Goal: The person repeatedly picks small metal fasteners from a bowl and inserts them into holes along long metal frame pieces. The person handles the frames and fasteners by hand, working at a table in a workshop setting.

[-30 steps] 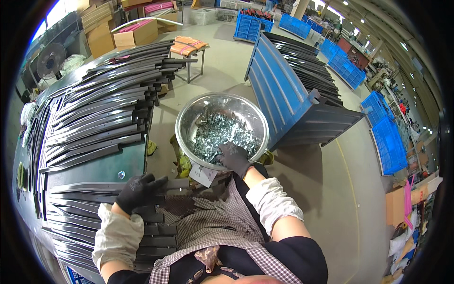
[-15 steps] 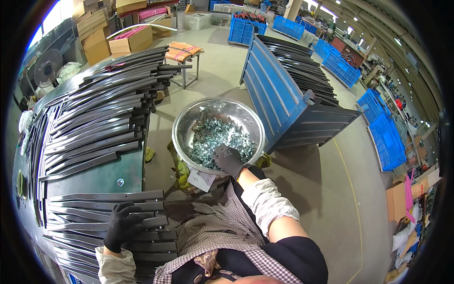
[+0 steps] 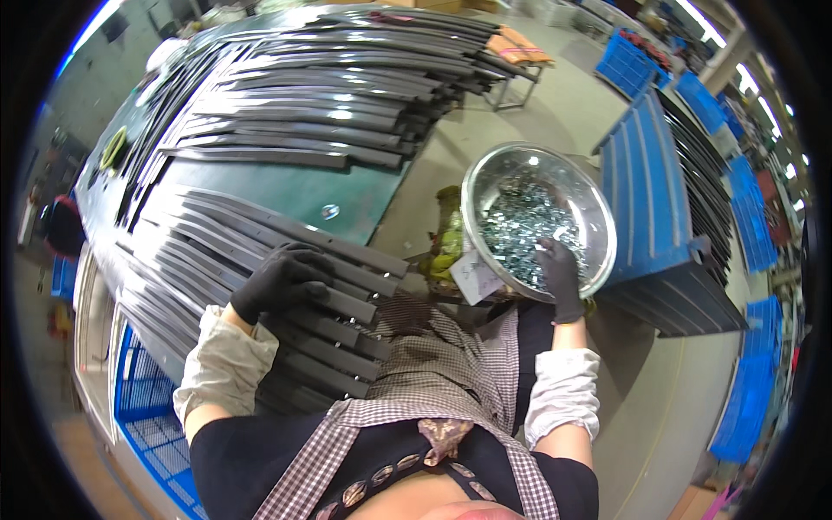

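Note:
My left hand (image 3: 286, 282), in a dark glove, lies over a row of dark metal strips (image 3: 347, 325) with its fingers loosely bent and apart. Small bright spots show near the strips' right ends. My right hand (image 3: 562, 276), gloved too, reaches into a round steel bowl (image 3: 472, 195). The bowl contains a heap of small shiny metal pieces (image 3: 524, 217). My right fingertips are drawn together at the heap, where a bright small metal piece shows against them; its exact shape is unclear.
More dark strips (image 3: 303, 95) are spread across the green table (image 3: 286, 186). A blue metal bin (image 3: 646, 186) of black strips stands right of the bowl. White paper (image 3: 475, 279) hangs at the bowl's front. A blue plastic crate (image 3: 152, 399) sits at lower left.
The view has swung left, so the bowl appears farther right. My left hand's fingers are more bent over the strips. My right hand remains in the bowl, its fingers now drawn together.

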The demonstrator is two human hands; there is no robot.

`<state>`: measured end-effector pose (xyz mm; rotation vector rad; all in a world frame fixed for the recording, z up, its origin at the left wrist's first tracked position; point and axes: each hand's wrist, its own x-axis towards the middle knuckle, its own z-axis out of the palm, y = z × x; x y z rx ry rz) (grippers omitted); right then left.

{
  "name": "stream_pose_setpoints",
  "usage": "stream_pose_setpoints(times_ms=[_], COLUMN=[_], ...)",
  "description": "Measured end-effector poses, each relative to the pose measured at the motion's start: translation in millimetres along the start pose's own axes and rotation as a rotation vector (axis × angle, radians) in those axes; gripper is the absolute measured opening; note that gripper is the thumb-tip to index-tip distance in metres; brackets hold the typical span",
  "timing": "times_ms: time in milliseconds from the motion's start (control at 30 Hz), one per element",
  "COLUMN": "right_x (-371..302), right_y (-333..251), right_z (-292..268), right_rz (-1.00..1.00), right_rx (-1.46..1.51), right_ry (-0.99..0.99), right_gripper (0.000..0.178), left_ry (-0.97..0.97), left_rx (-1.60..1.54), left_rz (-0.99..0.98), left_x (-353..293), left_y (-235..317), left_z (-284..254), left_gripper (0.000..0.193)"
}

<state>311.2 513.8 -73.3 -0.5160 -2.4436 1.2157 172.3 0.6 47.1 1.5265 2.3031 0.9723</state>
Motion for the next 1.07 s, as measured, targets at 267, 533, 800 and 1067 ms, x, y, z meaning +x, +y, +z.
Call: stream_pose_setpoints(times_ms=[267, 533, 800, 1067], right_x=[0, -26, -42, -67], right_y=[-38, -74, -101, -122], right_z=[-1, 3, 4, 22], right_rz=[0.064, 0.061, 0.175, 0.089], right_rx=[0.508, 0.547, 0.739, 0.809], right_ry=[-0.077, 0.009, -0.065, -0.236], right_gripper=[0.010, 0.009, 0.006, 0.010], left_ry=[0.094, 0.349, -0.051, -0.034], left_rx=[0.156, 0.866, 0.877, 0.678], left_rz=[-0.244, -0.316, 0.050, 0.265], left_x=[29, 86, 111, 143], left_y=[-40, -163, -96, -59], left_z=[-34, -37, 6, 53], left_gripper=[0.019, 0.039, 0.025, 0.030])
